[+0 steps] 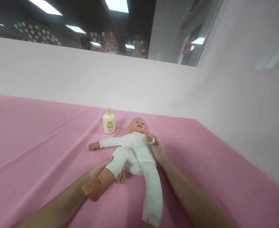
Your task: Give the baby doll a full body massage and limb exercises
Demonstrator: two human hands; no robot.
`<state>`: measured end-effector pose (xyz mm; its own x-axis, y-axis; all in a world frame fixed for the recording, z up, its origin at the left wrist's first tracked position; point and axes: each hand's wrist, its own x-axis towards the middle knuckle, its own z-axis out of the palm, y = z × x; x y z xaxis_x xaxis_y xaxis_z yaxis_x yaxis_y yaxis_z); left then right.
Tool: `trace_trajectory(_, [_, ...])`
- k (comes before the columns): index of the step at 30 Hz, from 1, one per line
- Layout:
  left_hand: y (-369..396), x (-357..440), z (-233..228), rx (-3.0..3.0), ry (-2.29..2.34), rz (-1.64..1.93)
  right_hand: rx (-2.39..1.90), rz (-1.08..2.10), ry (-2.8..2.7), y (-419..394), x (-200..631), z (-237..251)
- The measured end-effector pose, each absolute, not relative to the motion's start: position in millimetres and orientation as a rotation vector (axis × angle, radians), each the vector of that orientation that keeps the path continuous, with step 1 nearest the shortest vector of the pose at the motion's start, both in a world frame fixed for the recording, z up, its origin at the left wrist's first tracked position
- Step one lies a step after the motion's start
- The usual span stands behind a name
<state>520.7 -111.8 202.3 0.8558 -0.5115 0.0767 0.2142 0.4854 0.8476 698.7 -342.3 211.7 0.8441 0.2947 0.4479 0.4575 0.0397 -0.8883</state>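
On its back, head away from me, a baby doll (pixel 139 148) with a white cloth body lies on the pink sheet. Its bent leg at the left rests in my left hand (pixel 106 164), which is wrapped round it from beneath, the fingertips showing under the knee. The doll's bare foot at that side is raised over my left forearm. At the doll's other side, my right hand (pixel 158 150) grips its arm, with part of the fingers hidden behind the arm. The other leg lies stretched out toward me.
A cream bottle (pixel 109 123) with a printed label stands on the pink sheet (pixel 46 133), left of the doll's head. White walls (pixel 87 76) rise behind and on the right. Above the back wall is a window (pixel 139 28) with ceiling lights showing in it.
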Motion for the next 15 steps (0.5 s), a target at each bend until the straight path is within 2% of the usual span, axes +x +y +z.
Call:
trace_trajectory(6, [-107, 507, 207, 1.043, -0.562, -0.892, -1.319, -0.186, -0.283, -346, 717, 199])
trace_trajectory(11, [-110, 507, 217, 1.105, -0.571, -0.967, -1.225, -0.19, -0.112, -348, 723, 197])
trace_trajectory(15, [-114, 508, 212, 0.917, -0.542, -0.874, -1.286, -0.184, -0.141, -349, 719, 201])
